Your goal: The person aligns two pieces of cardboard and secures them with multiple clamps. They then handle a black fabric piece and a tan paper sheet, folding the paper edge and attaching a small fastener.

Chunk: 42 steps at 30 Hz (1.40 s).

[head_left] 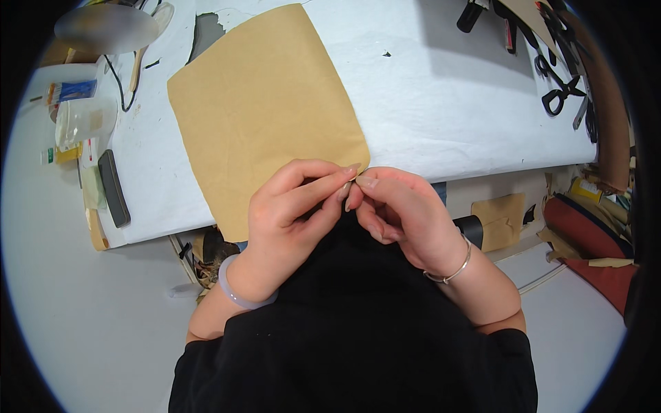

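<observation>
A large tan sheet (258,103), leather-like with rounded corners, lies on the white-covered table and hangs over its near edge. My left hand (289,206) covers part of the sheet's near side, its thumb and fingers closed in a pinch at the near right corner. From the right, my right hand (410,217) meets it there, thumb and index finger pressed together at the same edge and the other fingers curled. The fingertips of both hands almost touch. Whether anything small is also between them is hidden.
Black-handled scissors (563,93) and other tools lie at the table's (441,131) far right. A dark oblong block (113,188), a clear plastic tub (86,120) and a blue-bristled brush (72,91) are at the left. A blurred round object (107,29) intrudes at the upper left. Red material (589,227) sits low right.
</observation>
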Each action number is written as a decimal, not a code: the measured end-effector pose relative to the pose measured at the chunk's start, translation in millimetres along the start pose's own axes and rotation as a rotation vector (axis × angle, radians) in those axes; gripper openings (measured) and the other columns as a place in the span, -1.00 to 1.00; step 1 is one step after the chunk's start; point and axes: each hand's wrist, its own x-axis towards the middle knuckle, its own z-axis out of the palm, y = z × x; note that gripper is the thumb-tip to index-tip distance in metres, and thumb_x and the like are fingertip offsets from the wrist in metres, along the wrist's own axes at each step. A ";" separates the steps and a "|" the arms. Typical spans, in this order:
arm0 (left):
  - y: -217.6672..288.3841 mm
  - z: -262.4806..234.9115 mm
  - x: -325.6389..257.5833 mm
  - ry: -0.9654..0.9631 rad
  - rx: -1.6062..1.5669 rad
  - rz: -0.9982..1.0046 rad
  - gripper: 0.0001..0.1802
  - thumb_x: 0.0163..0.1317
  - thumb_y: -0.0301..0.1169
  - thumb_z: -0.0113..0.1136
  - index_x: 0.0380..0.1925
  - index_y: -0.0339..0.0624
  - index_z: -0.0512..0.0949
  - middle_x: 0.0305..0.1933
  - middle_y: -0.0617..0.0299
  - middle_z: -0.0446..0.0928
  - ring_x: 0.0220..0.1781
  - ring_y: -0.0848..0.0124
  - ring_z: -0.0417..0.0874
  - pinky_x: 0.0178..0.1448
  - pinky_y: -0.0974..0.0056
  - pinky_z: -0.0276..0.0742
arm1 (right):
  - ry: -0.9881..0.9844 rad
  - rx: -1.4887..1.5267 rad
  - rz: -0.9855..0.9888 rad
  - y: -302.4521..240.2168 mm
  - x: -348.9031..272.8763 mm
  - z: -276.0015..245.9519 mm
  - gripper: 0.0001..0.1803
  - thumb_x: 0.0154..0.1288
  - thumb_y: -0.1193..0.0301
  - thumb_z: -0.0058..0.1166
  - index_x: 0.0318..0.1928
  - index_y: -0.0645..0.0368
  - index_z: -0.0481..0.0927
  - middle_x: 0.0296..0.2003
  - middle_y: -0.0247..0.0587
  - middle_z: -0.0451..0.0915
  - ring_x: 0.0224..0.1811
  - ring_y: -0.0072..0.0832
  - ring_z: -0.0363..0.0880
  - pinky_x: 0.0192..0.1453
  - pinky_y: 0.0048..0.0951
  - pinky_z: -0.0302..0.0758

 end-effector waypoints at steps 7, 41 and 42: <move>-1.0 0.7 -0.6 -0.001 0.027 0.024 -0.66 0.19 -0.74 0.36 -0.03 -0.29 0.75 -0.07 0.14 0.66 -0.20 0.40 0.72 -0.22 0.38 0.65 | -0.001 0.003 0.003 1.3 -0.1 -1.6 -0.70 0.54 0.27 -0.05 -0.27 0.18 0.63 -0.57 -0.37 0.53 -0.63 -0.73 0.21 -0.52 -0.62 0.11; -0.8 1.3 -1.7 -0.041 0.101 0.056 -0.67 0.14 -0.69 0.39 -0.05 -0.28 0.75 -0.05 0.13 0.67 -0.14 0.30 0.73 -0.15 0.32 0.67 | 0.018 -0.022 0.039 -1.7 -2.0 -1.6 -0.73 0.53 0.26 -0.08 -0.28 0.13 0.54 -0.59 -0.40 0.43 -0.62 -0.72 0.10 -0.51 -0.58 0.03; -0.3 1.4 -1.2 -0.042 0.101 0.065 -0.67 0.14 -0.69 0.39 -0.06 -0.28 0.75 -0.05 0.14 0.67 -0.14 0.30 0.73 -0.14 0.31 0.67 | 0.018 -0.022 0.037 -1.2 -1.8 -2.7 -0.74 0.53 0.27 -0.08 -0.28 0.13 0.54 -0.59 -0.41 0.43 -0.62 -0.72 0.10 -0.51 -0.58 0.03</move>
